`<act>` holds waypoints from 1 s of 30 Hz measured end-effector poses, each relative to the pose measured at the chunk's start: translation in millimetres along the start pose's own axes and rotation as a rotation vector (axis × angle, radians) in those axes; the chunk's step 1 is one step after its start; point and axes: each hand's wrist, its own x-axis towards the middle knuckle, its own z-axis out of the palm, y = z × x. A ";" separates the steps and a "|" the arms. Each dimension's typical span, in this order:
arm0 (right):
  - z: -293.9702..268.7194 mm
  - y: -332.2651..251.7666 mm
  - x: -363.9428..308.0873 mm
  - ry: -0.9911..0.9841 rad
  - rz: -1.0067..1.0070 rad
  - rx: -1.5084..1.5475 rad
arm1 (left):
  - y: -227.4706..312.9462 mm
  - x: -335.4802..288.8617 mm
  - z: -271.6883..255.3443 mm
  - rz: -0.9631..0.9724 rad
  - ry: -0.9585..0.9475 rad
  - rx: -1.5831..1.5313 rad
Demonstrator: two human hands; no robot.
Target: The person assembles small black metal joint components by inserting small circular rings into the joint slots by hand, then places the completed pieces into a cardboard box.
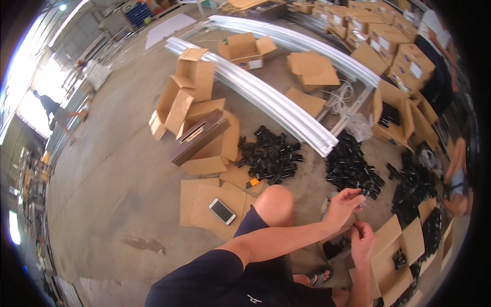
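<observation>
My left hand (pixel 343 203) reaches across my bent knee (pixel 275 203) and pinches a small black plastic part (pixel 364 193) between its fingertips. My right hand (pixel 362 240) sits just below it with curled fingers; whether it holds anything is hidden. Both hands hover over the concrete floor, beside a heap of similar black parts (pixel 353 166). Flattened cardboard (pixel 394 250) with a few black parts on it lies right of my right hand.
More black-part heaps (pixel 271 158) (pixel 415 185) lie ahead and to the right. A phone (pixel 222 211) rests on flat cardboard (pixel 197 202). Open cartons (pixel 202 135), long white metal profiles (pixel 276 100) and stacked boxes (pixel 388 36) fill the floor. A seated person (pixel 456 174) is at right.
</observation>
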 end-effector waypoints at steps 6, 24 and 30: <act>19.0 -38.2 -36.0 0.154 -0.357 -0.107 | -9.5 -25.7 18.2 -0.030 -0.039 0.020; -31.7 -18.0 -24.8 0.354 -0.176 0.379 | -12.8 -45.6 13.4 -0.212 -0.178 0.128; -36.3 -3.4 -10.4 0.408 -0.265 0.280 | -15.7 -48.1 22.4 -0.238 -0.200 0.180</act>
